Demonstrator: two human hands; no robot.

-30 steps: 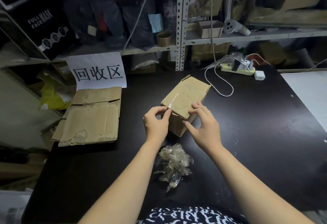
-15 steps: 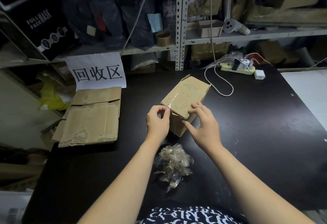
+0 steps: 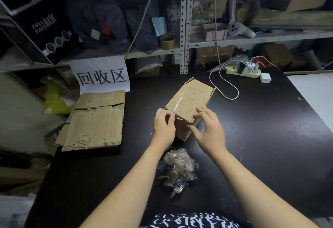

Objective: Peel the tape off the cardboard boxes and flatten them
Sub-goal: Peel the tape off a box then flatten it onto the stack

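One upright box, one flattened-cardboard stack, one tape wad, one sign.

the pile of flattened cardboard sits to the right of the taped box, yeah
No. The head view shows the pile of flattened cardboard sitting to the left of the taped box, not the right.
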